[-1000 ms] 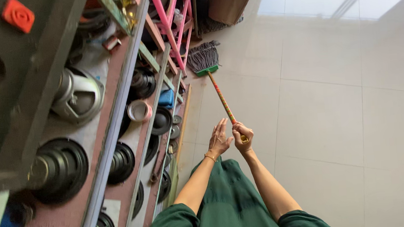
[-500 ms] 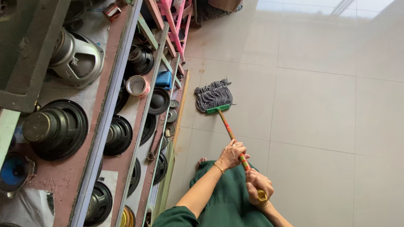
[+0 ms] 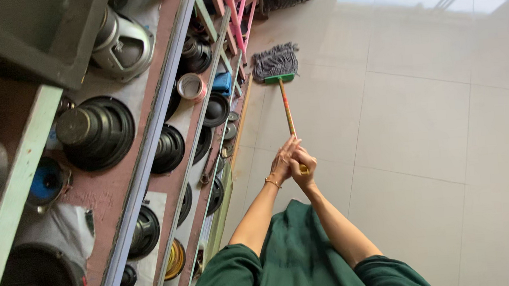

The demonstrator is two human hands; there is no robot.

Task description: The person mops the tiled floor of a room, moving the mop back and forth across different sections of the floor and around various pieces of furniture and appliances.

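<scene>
We hold the mop handle (image 3: 288,113) at its top end w/ both hands: right hand (image 3: 302,168) wrapped shut round the tip, left hand (image 3: 283,160) just above it, fingers curled on the stick. Grey mop head (image 3: 275,61) lies far out ahead on pale glossy floor tiles (image 3: 410,118), near the shelf base. Shelves (image 3: 145,139) on our left carry dark speaker cones (image 3: 97,132).

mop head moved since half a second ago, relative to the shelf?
Yes. The mop head has been pushed away from the person, along the foot of the shelf unit toward the pink frame; both hands grip the handle's near end.
</scene>
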